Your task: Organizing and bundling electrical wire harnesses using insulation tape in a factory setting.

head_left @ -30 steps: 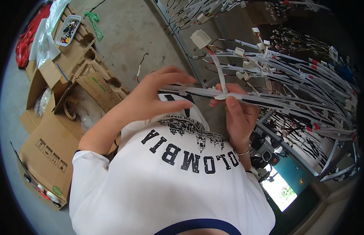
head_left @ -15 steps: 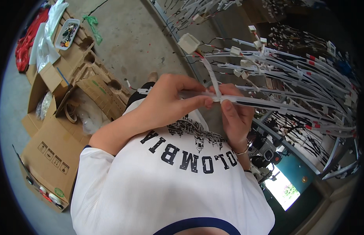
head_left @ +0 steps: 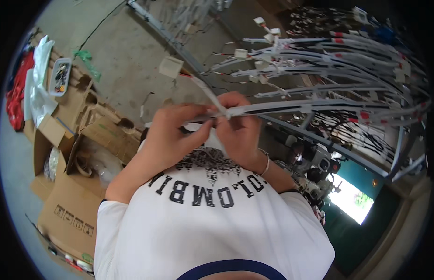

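A wire harness (head_left: 291, 108) wrapped in white tape with dark stretches runs from my hands off to the right. My left hand (head_left: 172, 133) pinches its near end, thumb and fingers brought together at the place where a branch splits off. Right beside it, my right hand (head_left: 240, 133) grips the harness at the same junction, its thumb below and fingers behind. From between the hands a taped branch (head_left: 205, 88) rises to the upper left and ends in a large white connector (head_left: 171, 67). What the fingertips press on is partly hidden and slightly blurred.
Several similar harnesses (head_left: 315, 70) with white connectors hang over a metal rack (head_left: 333, 144) at the right. Cardboard boxes (head_left: 63, 219) stand at the left, near a white tray of small parts (head_left: 61, 77). A green plastic scrap (head_left: 88, 64) lies on the floor.
Both hands and the held harness have shifted left in the picture, with the connector swinging left too. The surroundings have also moved as the view turned. The grip stays at the junction.
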The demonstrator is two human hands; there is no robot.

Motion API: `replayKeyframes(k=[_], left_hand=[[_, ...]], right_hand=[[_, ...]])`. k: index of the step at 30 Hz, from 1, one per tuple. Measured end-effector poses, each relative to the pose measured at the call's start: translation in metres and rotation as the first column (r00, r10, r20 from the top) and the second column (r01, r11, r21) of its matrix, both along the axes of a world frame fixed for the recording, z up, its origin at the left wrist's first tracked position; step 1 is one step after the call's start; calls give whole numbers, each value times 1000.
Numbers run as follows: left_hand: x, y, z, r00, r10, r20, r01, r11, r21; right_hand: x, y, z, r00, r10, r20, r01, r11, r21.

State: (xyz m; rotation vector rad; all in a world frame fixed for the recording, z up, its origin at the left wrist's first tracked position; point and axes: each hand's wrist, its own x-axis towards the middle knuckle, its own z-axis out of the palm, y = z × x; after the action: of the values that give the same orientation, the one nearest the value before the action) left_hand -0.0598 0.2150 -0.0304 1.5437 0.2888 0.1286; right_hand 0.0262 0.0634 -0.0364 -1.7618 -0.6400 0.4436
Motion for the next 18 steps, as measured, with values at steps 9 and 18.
replayKeyframes(k=[9,18], left_hand=[[9,19,5,906,322,276,-64,747,-662],[10,26,23,766,93,637,-37,994,-101]], right_hand=[[2,-5,0,987,137,-81,-124,981,148],[-3,-1,7,979,102,-179,-83,991,110]])
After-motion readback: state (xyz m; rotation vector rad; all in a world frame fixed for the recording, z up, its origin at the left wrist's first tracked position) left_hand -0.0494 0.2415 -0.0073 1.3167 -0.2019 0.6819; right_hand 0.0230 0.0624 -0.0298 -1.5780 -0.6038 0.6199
